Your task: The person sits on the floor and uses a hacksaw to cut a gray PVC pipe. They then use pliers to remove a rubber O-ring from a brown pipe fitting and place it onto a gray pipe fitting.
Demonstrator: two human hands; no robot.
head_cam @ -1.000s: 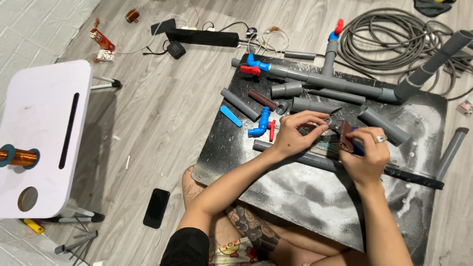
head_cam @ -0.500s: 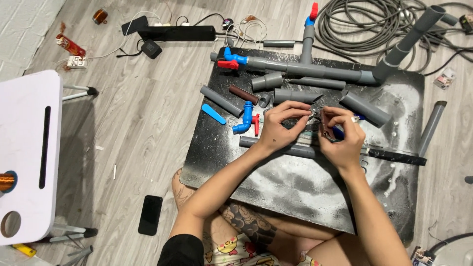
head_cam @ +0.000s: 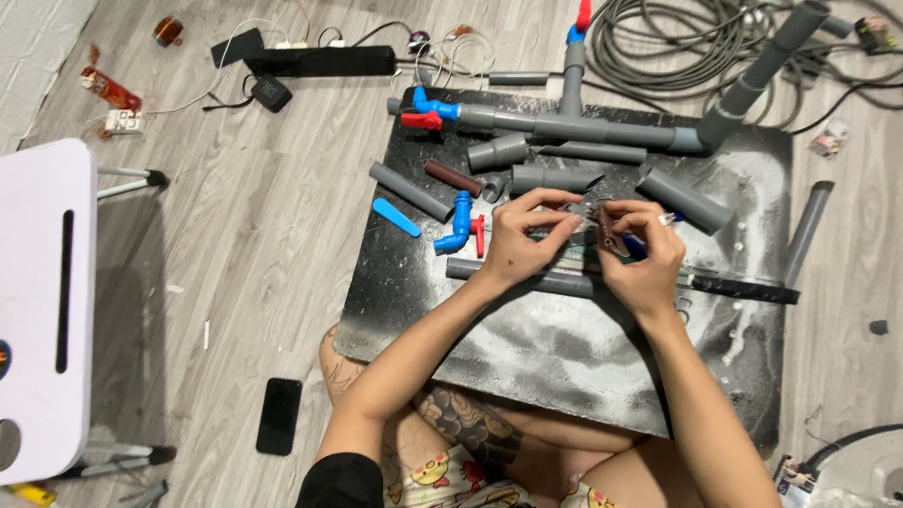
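Note:
My left hand [head_cam: 523, 237] and my right hand [head_cam: 642, 252] meet over the middle of a black, dust-streaked mat [head_cam: 564, 348]. Both pinch a small dark reddish-brown piece [head_cam: 609, 233] between their fingertips; the right hand also shows a blue part [head_cam: 634, 246] by its thumb. Under the hands lies a long grey pipe [head_cam: 527, 278] joined to a black bar [head_cam: 743, 288]. A blue elbow valve with a red handle [head_cam: 461, 226] sits just left of my left hand.
Several grey pipe pieces [head_cam: 553, 177], a brown tube [head_cam: 451, 177] and a blue strip [head_cam: 396, 217] lie on the mat. A long pipe assembly with blue and red valves [head_cam: 564, 122] crosses the top. Grey cable coil [head_cam: 677, 47], black phone [head_cam: 279, 416], white table [head_cam: 42, 301].
The view has shifted so that the mat and hands sit lower and nearer the centre. My hands have stayed close together on the small piece, with the fingers shifting slightly.

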